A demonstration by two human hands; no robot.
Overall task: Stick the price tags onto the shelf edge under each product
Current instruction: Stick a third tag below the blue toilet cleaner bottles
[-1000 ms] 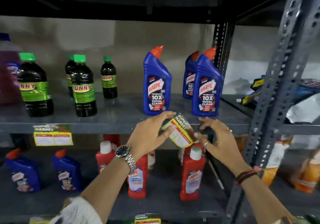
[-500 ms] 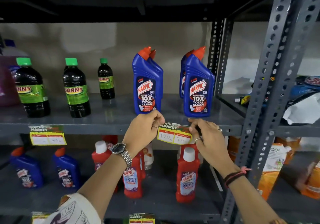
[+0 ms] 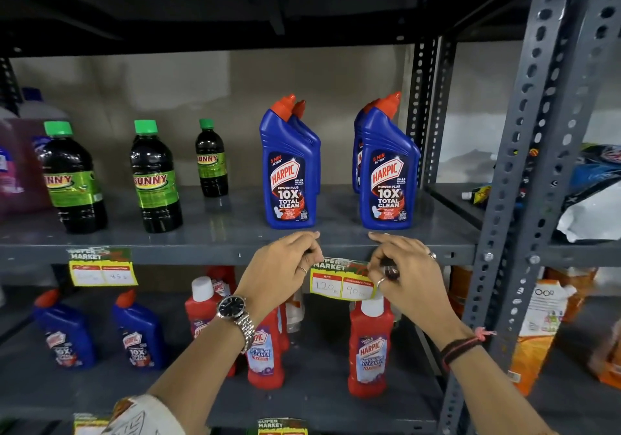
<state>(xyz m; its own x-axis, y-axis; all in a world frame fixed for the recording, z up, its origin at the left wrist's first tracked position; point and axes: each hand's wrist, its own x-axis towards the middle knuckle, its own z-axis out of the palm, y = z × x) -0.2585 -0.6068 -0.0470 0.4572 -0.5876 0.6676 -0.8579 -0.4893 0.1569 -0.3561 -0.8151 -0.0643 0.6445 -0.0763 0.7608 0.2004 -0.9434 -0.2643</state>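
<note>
A yellow and green price tag [image 3: 341, 281] with two handwritten prices lies level against the grey shelf edge [image 3: 215, 254], below and between the two front blue Harpic bottles [image 3: 289, 179]. My left hand [image 3: 280, 275] pinches the tag's upper left corner. My right hand [image 3: 408, 275] pinches its upper right corner, fingers over the tag's top strip. Another price tag [image 3: 102, 266] hangs stuck on the same edge under the dark Sunny bottles [image 3: 154, 179].
Red Harpic bottles [image 3: 369, 344] and small blue ones [image 3: 137, 333] stand on the shelf below. A perforated grey upright [image 3: 527, 179] rises at the right, with orange packets [image 3: 541, 330] beyond it. More tags [image 3: 280, 427] sit on the lowest shelf edge.
The tag went from tilted in front of the shelf to level against the shelf edge. Both hands moved up to its top corners.
</note>
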